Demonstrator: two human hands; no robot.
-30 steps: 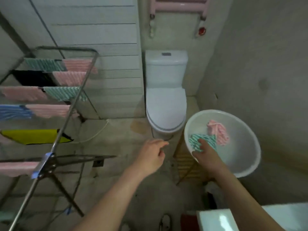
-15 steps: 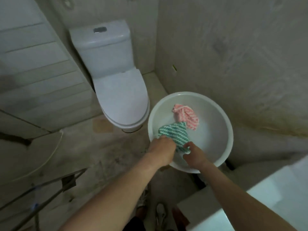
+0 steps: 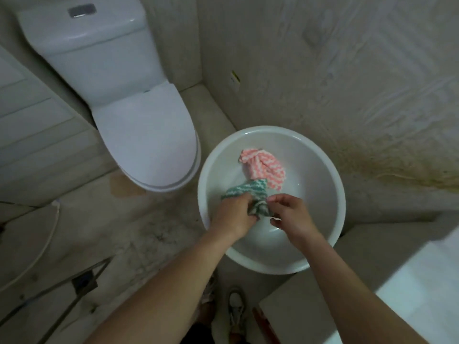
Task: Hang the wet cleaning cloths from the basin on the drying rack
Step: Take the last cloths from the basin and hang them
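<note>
**Desk:** Which step was in hand?

**Photographer:** The pick-up. Both hands were inside the basin (image 3: 334,184), which sat on the floor at 4 o'clock from the toilet (image 3: 139,120). The left hand (image 3: 234,216) had its fingers curled round the bunched green cloth (image 3: 248,191). The right hand (image 3: 291,218) pinched the same cloth's other end between thumb and fingertips. The cloth lay low in the basin, just 9 o'clock of its middle, and had not been lifted over the rim.

**Desk:** And the rest of the load?

**Photographer:** A pink cloth (image 3: 264,167) lay crumpled at 12 o'clock in the basin, touching the green one. Neither hand was on it. By my reading, two cloths were left to hang.

**Desk:** What did the next move call for?

**Photographer:** Likely lifting the green cloth clear, pulling it open between the two hands, then turning toward 8 o'clock. Dark metal bars (image 3: 82,290) crossed the floor there, probably the rack's foot. No rail was in view.

**Desk:** Any brands or writing?

**Photographer:** None could be read. A small yellow-and-white tag (image 3: 234,79) on the wall at 12 o'clock was too small to make out.
</note>
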